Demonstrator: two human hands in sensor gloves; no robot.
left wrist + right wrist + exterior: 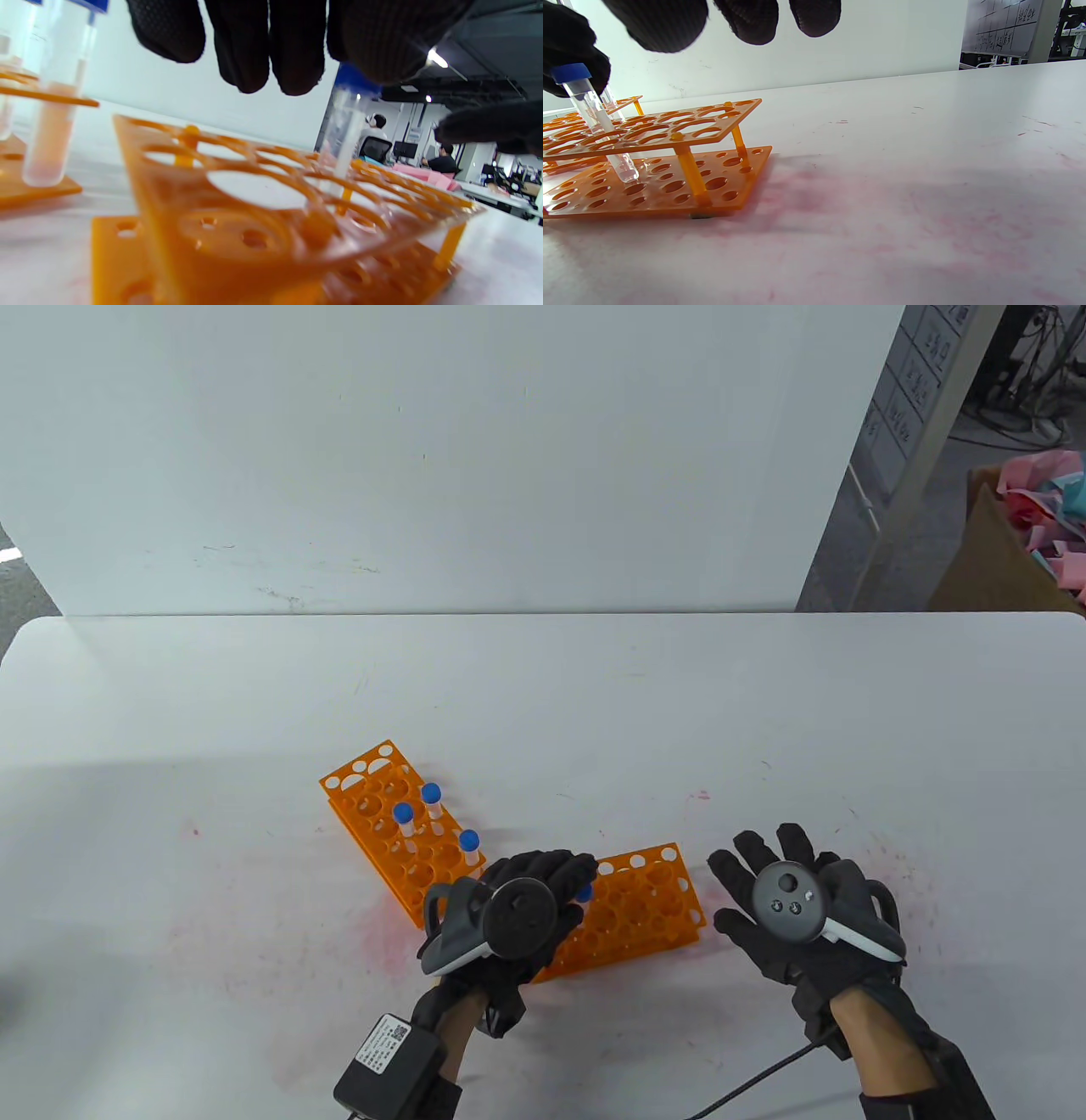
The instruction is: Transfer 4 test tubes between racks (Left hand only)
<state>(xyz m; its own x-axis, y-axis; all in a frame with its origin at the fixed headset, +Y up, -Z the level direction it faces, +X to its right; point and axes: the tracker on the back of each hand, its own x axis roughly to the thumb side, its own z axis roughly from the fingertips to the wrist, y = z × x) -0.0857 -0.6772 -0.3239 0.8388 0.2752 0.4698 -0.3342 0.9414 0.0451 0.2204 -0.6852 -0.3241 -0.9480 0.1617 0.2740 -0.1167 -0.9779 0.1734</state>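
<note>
Two orange racks lie on the white table. The left rack (386, 823) holds three blue-capped test tubes (432, 796). My left hand (573, 897) hovers over the left end of the right rack (649, 903). A fourth blue-capped tube (594, 114) stands tilted in a hole of that rack, its bottom on the lower plate. In the left wrist view my fingertips (382, 59) sit at the cap of the tube (345, 135), and the thumb (479, 125) stands apart from it. My right hand (747, 882) lies spread, palm down, on the table right of the rack.
A white wall panel (441, 458) stands behind the table's far edge. Pink stains (373, 933) mark the tabletop around the racks. A cable (747, 1086) and a black box (386, 1060) hang at my wrists near the front edge.
</note>
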